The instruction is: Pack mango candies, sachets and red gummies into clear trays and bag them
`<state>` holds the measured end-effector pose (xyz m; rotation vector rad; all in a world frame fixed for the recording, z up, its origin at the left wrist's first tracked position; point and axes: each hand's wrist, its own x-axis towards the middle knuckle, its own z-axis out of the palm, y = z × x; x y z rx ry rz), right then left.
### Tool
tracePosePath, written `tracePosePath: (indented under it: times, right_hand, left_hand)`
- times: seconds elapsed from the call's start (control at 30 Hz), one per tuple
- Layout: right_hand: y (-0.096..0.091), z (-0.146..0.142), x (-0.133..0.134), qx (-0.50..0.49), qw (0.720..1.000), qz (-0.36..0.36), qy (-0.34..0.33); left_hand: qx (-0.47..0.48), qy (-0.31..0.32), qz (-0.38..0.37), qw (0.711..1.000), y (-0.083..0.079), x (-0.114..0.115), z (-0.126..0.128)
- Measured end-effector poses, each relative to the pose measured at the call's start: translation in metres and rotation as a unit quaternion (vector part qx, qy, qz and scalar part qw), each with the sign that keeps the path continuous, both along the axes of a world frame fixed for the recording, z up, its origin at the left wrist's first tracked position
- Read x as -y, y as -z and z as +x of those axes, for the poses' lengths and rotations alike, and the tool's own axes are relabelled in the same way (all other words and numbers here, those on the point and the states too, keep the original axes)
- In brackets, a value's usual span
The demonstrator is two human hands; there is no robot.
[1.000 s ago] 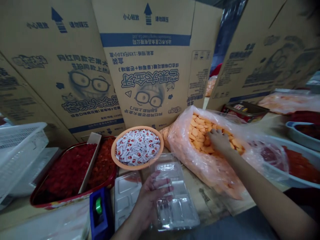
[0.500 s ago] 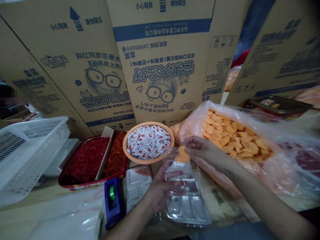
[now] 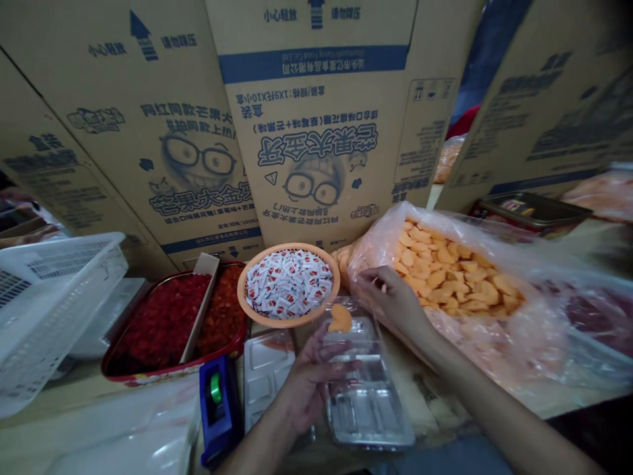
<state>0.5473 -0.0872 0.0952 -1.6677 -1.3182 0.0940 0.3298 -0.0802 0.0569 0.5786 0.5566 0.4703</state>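
Observation:
My left hand [image 3: 314,386] grips a clear plastic compartment tray [image 3: 366,409] from below and beside it. One flat orange dried-fruit piece [image 3: 340,318] lies in the tray's upper end. My right hand [image 3: 390,297] hovers just above the tray's far corner, fingers loosely curled, with nothing visible in them. It is next to a large pinkish plastic bag [image 3: 475,336] holding many orange pieces [image 3: 445,270]. The hand does not visibly touch the bag's contents.
An orange bowl [image 3: 241,288] of white sachets stands beyond the tray, beside a red tray [image 3: 173,368] of diced red food. A blue tape dispenser [image 3: 217,402], stacked clear trays [image 3: 264,376], a white basket [image 3: 59,310] and tall cardboard boxes [image 3: 316,132] surround the work.
My right hand has come out of the bag and let go of an orange piece, which now lies in the clear tray. The view has shifted slightly.

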Motion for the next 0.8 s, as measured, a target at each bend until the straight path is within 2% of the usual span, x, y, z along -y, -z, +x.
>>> tracePosePath:
  times: [0.07,0.1,0.17,0.2,0.27,0.43,0.57,0.63,0.73,0.8]
  right_hand:
    - [-0.004,0.035,0.0,0.065,0.991,-0.028,0.116]
    - [-0.005,0.055,0.001,0.115,0.975,-0.068,0.179]
    - [-0.002,0.094,0.001,0.204,0.92,-0.215,0.258]
    - [0.001,0.11,0.001,0.219,0.892,-0.278,0.282]
    - [0.008,0.133,0.0,0.217,0.86,-0.335,0.317]
    - [0.022,0.146,-0.005,0.2,0.844,-0.376,0.327]
    - [0.023,0.147,-0.003,0.203,0.844,-0.379,0.32]
    - [0.019,0.146,0.003,0.212,0.853,-0.343,0.331]
    - [0.005,0.133,0.014,0.229,0.901,-0.197,0.312]
    - [-0.011,0.111,0.019,0.229,0.942,-0.08,0.234]
  left_hand:
    - [0.004,0.0,0.003,1.0,0.001,-0.001,-0.002]
    - [0.004,0.001,0.005,1.0,0.002,-0.001,-0.004]
    - [0.005,-0.001,0.008,1.0,0.003,-0.001,-0.005]
    - [0.005,-0.003,0.009,1.0,0.003,-0.001,-0.006]
    - [0.008,-0.011,0.009,1.0,0.004,-0.002,-0.007]
    - [0.013,-0.025,0.004,1.0,0.002,-0.003,-0.008]
    - [0.026,-0.031,0.002,0.999,-0.001,-0.005,-0.014]
    - [0.032,-0.029,0.004,0.999,-0.002,-0.008,-0.018]
    - [0.038,-0.027,0.007,0.999,-0.003,-0.014,-0.027]
    - [0.038,-0.025,0.013,0.999,-0.004,-0.019,-0.034]
